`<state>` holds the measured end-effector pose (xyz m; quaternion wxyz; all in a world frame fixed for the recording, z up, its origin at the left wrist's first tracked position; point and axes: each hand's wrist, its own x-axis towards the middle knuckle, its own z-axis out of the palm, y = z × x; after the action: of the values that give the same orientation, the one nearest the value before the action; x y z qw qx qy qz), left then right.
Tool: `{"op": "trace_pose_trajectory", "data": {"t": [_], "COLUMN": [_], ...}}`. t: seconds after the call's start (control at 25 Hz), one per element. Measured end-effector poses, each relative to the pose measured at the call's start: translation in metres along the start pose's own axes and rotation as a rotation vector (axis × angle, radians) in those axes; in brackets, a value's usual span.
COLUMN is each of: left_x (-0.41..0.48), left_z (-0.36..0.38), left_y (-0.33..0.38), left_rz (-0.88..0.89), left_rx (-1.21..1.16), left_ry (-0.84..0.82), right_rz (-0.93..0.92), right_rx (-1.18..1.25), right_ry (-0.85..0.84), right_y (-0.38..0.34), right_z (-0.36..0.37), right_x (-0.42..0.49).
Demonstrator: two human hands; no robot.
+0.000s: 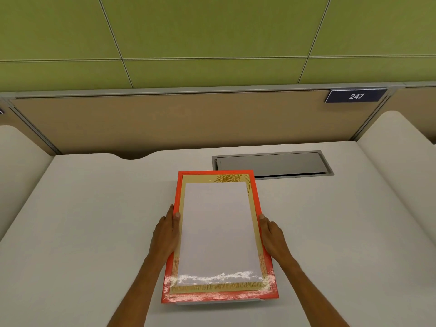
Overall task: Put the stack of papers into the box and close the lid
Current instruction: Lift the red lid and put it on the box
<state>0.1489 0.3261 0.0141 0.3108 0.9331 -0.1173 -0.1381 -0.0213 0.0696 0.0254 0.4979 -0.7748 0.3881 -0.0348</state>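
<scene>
A flat orange box (215, 173) lies lengthwise on the white desk (94, 220), its near end at the front edge. Inside the orange rim I see a tan lining with a gold leaf print, and the white stack of papers (218, 227) lies flat within it. Shiny glare runs across the near end, so I cannot tell whether a clear cover lies over the papers. My left hand (165, 232) grips the box's left long side with the thumb on the rim. My right hand (272, 234) grips the right long side the same way. A thin white edge shows under the box's near end.
A grey metal cable hatch (271, 165) is set into the desk just behind the box, to the right. A tan partition with a "247" label (355, 96) closes the back. Rounded white side dividers stand at the left (18, 156) and right (401, 147).
</scene>
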Motion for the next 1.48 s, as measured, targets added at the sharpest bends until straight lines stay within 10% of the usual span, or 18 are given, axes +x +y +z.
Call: {"op": "trace_pose_trajectory", "data": {"t": [0.44, 0.68, 1.48], "left_x": [-0.006, -0.01, -0.009], "left_z": [0.003, 0.019, 0.045], "left_y": [0.007, 0.034, 0.015], "left_rz": [0.04, 0.37, 0.287], "left_rx": [0.157, 0.373, 0.432], "left_ry": [0.111, 0.128, 0.04], "right_rz": [-0.063, -0.471, -0.433], "right_rx": [-0.226, -0.637, -0.752], "right_ry": [0.131, 0.196, 0.191], "right_y": [0.011, -0.019, 0.006], "right_z": [0.01, 0.032, 0.062], "right_x": [0.004, 0.005, 0.009]}}
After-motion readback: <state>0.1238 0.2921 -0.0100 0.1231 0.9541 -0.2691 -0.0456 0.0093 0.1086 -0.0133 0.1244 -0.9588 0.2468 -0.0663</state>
